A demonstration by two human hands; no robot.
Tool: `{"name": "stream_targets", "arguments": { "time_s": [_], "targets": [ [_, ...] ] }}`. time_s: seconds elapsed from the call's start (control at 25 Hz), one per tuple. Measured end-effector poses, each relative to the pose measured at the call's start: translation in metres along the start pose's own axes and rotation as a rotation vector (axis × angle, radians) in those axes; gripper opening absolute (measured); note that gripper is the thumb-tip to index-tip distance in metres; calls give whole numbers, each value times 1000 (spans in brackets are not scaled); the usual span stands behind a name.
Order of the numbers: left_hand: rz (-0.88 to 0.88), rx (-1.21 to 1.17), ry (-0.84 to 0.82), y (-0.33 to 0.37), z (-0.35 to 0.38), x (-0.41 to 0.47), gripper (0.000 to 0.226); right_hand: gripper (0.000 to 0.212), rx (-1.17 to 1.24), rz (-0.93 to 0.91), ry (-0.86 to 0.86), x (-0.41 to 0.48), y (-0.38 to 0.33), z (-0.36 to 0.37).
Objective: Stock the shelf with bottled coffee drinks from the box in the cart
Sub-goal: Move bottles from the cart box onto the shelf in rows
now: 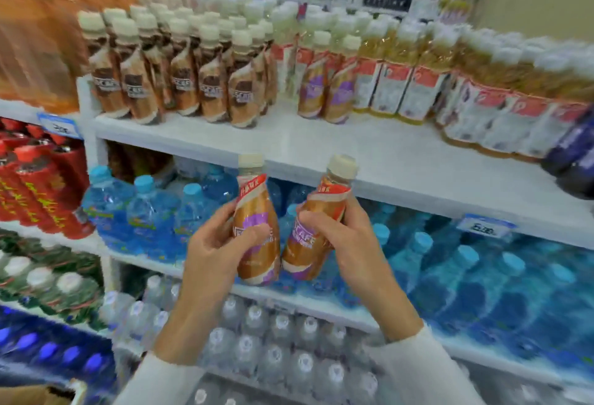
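Four cream-capped plastic coffee bottles with purple-and-orange labels (pixel 313 83) show: two on the white shelf (pixel 321 144), a third bottle (pixel 252 208) in the left hand (pixel 218 243), a fourth bottle (pixel 305 250) in the right hand (pixel 344 237). Brown-labelled coffee bottles (pixel 212 83) number five in front, with more blurred behind. Two blue price tags (pixel 59 126) show.

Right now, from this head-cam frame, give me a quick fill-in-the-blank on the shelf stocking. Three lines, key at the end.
1. The left hand and the right hand hold ___ coffee bottles in all.
2. The water bottles on the shelf behind the hands have ___ caps.
3. On the upper shelf, the purple-labelled bottles stand to the ___ of the brown-labelled bottles.

Missing words: two; blue; right
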State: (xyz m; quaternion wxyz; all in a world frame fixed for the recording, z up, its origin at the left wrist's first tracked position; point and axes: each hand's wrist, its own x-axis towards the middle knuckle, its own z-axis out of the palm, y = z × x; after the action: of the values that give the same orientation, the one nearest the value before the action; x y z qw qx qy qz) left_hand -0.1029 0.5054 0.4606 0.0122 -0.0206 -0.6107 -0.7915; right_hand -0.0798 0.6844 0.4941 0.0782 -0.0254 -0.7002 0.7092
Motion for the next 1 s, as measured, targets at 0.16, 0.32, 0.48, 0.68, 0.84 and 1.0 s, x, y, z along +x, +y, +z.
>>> {"name": "stream_targets", "arguments": {
  "time_s": [0.16, 0.32, 0.48, 0.68, 0.84, 1.0],
  "targets": [
    [137, 50, -195, 35, 67, 33, 45, 24, -46, -159, 121, 27, -48, -52],
    [228, 86, -322, 65, 121, 75, 38, 25, -143, -216, 176, 67, -88, -80],
    [295, 155, -322, 59, 150, 119, 41, 25, -160, -200, 273, 102, -90, -90],
    [301, 176, -297, 30, 154, 141, 57, 29, -178, -168, 310, 121, -62, -93],
    [299, 169, -341, 21, 148, 141, 67, 36, -228, -165, 269, 118, -47, -92],
    [295, 258, -365, 7, 135, 138, 66, 66, -302, -160, 373, 97, -28, -92]
  ]
}}
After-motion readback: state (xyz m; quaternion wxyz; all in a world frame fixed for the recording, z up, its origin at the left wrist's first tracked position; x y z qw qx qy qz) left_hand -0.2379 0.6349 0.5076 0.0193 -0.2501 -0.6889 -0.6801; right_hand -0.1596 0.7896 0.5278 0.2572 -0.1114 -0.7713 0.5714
